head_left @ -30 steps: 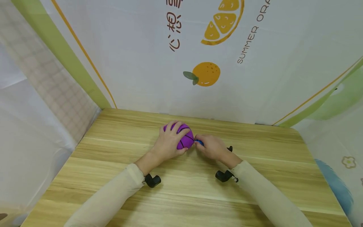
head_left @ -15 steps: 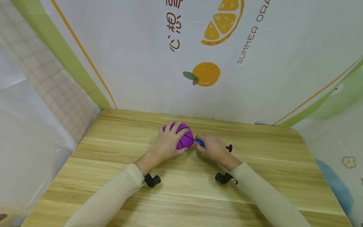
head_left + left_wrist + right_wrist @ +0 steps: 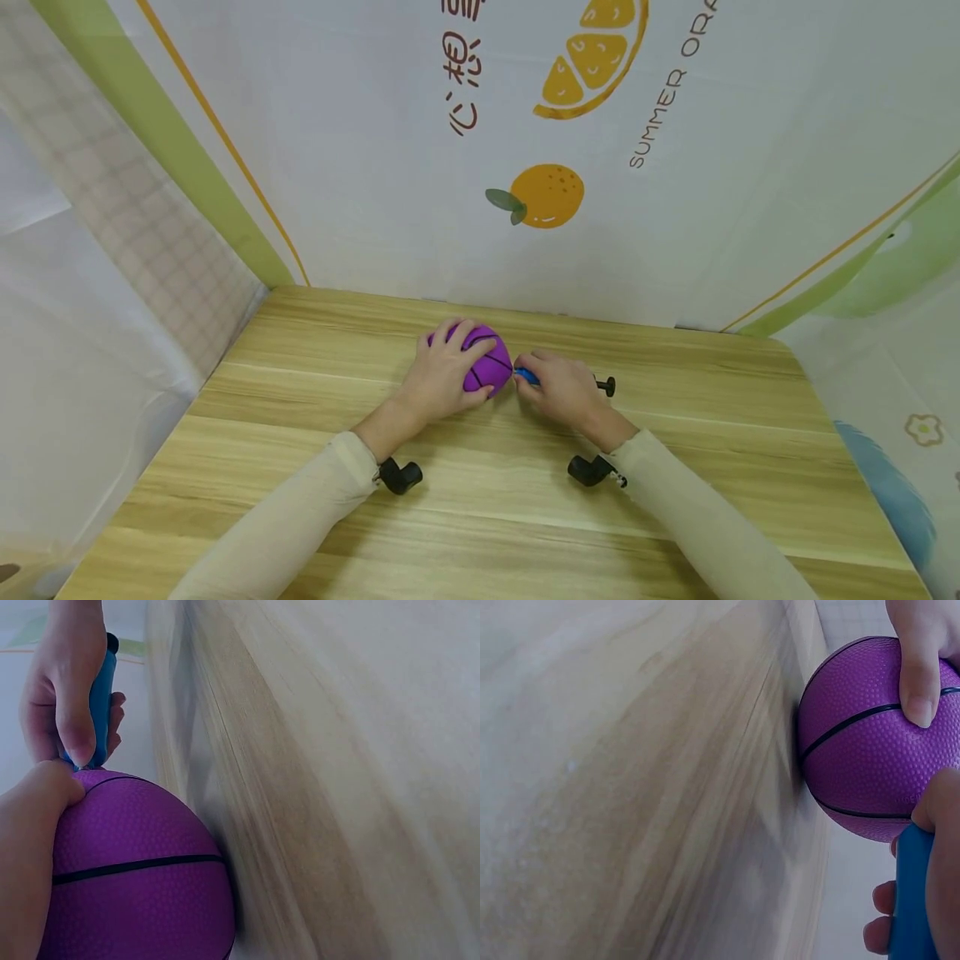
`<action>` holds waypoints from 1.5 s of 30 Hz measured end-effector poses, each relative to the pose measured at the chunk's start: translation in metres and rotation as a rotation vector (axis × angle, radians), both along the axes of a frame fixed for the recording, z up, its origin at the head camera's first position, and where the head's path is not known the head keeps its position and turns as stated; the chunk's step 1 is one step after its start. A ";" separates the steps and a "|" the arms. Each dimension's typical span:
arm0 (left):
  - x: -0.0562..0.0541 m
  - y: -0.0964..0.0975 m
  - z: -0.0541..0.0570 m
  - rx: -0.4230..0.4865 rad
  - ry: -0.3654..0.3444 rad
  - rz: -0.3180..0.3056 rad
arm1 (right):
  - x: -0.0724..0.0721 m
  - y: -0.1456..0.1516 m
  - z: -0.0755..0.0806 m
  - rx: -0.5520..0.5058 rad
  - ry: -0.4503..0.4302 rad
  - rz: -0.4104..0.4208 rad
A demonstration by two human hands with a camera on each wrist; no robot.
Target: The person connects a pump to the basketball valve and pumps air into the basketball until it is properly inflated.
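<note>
A purple basketball [image 3: 491,367] with black seams sits on the wooden table, and my left hand [image 3: 441,375] grips it from above and the left, fingers spread over its curve. To its right, my right hand [image 3: 561,390] holds a blue hand pump [image 3: 528,377], its tip pointing at the ball's right side. In the left wrist view the pump's blue barrel [image 3: 103,705] lies along the right palm, its front end right at the ball. The right wrist view shows my left thumb [image 3: 919,697] pressing on the ball. Fingers hide the needle end.
A black T-shaped handle [image 3: 609,386] sticks out behind the right hand. Black wrist mounts [image 3: 401,477] hang below both cuffs. The wooden table [image 3: 480,533] ends at a white curtain [image 3: 375,208] printed with oranges, and cloth hangs on both sides.
The black pump handle shows a little farther out from behind the right hand. The left hand and ball have shifted very slightly left; both grips are unchanged.
</note>
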State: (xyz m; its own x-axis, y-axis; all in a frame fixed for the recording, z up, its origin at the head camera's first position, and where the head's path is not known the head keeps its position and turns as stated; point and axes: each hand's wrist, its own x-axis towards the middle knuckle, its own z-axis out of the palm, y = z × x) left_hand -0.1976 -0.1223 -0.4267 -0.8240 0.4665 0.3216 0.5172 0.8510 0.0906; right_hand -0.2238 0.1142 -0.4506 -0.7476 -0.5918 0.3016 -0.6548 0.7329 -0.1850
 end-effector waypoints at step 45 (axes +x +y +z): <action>0.000 0.000 -0.003 0.061 -0.002 -0.030 | 0.005 0.009 0.002 -0.011 -0.028 -0.001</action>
State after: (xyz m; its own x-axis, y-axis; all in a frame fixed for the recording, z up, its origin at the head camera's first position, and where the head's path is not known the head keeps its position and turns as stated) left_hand -0.1981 -0.1227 -0.4300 -0.8104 0.4708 0.3488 0.5424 0.8279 0.1427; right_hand -0.2191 0.1228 -0.4481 -0.7562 -0.5880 0.2869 -0.6487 0.7310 -0.2116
